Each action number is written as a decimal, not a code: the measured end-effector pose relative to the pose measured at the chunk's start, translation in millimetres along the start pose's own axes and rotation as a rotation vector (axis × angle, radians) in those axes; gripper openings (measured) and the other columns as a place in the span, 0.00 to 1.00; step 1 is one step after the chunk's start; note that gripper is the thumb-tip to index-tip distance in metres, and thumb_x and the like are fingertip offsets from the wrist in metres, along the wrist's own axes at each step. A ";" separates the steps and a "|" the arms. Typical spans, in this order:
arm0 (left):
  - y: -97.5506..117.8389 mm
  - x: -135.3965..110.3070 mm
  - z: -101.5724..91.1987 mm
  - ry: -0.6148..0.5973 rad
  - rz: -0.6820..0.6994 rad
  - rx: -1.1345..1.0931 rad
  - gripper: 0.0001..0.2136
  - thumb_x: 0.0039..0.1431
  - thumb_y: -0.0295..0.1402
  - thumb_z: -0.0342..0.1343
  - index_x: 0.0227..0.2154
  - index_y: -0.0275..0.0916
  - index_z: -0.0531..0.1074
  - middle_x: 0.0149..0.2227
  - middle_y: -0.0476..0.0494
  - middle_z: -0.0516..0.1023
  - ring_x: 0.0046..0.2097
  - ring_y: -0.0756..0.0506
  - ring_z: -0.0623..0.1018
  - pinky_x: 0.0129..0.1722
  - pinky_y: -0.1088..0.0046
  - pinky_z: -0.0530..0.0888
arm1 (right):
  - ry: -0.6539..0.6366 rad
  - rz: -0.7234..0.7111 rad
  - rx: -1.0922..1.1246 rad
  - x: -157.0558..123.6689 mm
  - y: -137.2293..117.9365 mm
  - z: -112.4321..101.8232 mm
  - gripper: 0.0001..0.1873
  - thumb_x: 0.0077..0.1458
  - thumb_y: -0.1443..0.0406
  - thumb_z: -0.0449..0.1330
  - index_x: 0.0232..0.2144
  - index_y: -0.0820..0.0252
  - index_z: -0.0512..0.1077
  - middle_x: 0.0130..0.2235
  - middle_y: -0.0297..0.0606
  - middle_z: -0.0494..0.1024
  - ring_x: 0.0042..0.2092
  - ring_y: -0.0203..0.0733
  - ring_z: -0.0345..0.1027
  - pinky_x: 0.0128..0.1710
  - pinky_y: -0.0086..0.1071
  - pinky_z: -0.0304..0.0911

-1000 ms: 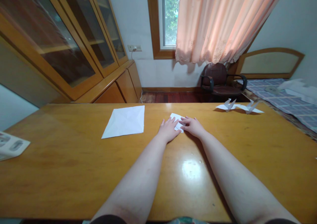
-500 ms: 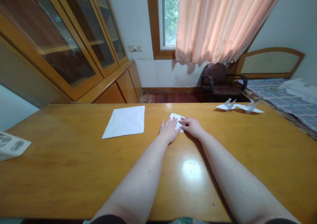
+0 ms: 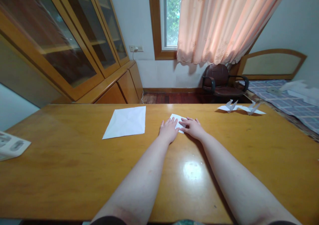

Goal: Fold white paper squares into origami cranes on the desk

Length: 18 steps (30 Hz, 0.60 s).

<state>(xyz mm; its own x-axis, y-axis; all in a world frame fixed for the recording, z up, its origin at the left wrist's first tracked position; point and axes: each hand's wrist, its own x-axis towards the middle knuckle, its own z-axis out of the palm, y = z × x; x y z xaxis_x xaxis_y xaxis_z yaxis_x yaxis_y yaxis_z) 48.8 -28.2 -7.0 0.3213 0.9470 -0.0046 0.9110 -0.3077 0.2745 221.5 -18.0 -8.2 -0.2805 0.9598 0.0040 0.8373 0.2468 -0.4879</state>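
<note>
A small folded white paper (image 3: pixel 177 119) lies flat on the wooden table (image 3: pixel 74 165), near its far middle. My left hand (image 3: pixel 168 130) rests on the paper's left part with fingers stretched out flat. My right hand (image 3: pixel 192 127) presses down on the paper's right part, its fingers extended and close together. Most of the paper is hidden beneath both hands. Neither hand lifts anything.
A creased, unfolded white sheet (image 3: pixel 126 121) lies left of the hands. Two folded paper cranes (image 3: pixel 240 107) stand at the far right. A white object (image 3: pixel 11 146) sits at the left edge. Beyond the table are a cabinet, a chair (image 3: pixel 219 80) and a bed.
Hardly anything differs. Both hands stay pressed on the folded paper, with only a slight shift of the fingers.
</note>
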 end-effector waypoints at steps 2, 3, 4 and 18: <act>-2.3 1.0 0.7 0.019 -0.047 -0.016 0.28 0.60 0.44 0.43 0.62 0.44 0.53 0.66 0.43 0.51 0.66 0.38 0.52 0.62 0.48 0.48 | -0.017 -0.005 -0.001 -0.3 -0.4 -1.7 0.24 0.51 0.54 0.61 0.51 0.44 0.69 0.60 0.35 0.63 0.64 0.52 0.48 0.60 0.61 0.31; -3.6 1.5 0.8 0.036 -0.088 -0.025 0.29 0.60 0.45 0.44 0.62 0.43 0.53 0.66 0.41 0.51 0.66 0.36 0.51 0.62 0.48 0.48 | -0.027 -0.006 0.001 -0.4 -0.6 -2.5 0.25 0.50 0.54 0.62 0.52 0.43 0.69 0.61 0.35 0.63 0.64 0.53 0.48 0.60 0.61 0.31; -5.1 2.1 0.8 0.056 -0.141 -0.033 0.30 0.59 0.46 0.44 0.62 0.41 0.53 0.66 0.39 0.51 0.66 0.35 0.51 0.62 0.48 0.47 | -0.036 -0.007 0.005 -0.6 -0.7 -3.4 0.26 0.49 0.55 0.63 0.52 0.43 0.69 0.61 0.35 0.63 0.64 0.53 0.47 0.60 0.61 0.31; -10.0 7.0 -6.2 0.184 -0.298 -0.160 0.23 0.54 0.41 0.53 0.52 0.38 0.65 0.59 0.35 0.64 0.63 0.35 0.57 0.62 0.50 0.51 | -0.059 -0.054 0.026 -2.4 -2.6 -4.4 0.30 0.44 0.50 0.65 0.51 0.42 0.70 0.61 0.35 0.64 0.64 0.56 0.45 0.59 0.62 0.29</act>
<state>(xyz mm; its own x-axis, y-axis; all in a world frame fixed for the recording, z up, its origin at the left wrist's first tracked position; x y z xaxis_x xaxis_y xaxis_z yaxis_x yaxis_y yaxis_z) 40.3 -17.9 -3.9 -0.0165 0.9979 0.0623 0.9007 -0.0123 0.4343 222.0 -20.4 -3.1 -0.3533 0.9353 -0.0203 0.8078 0.2941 -0.5109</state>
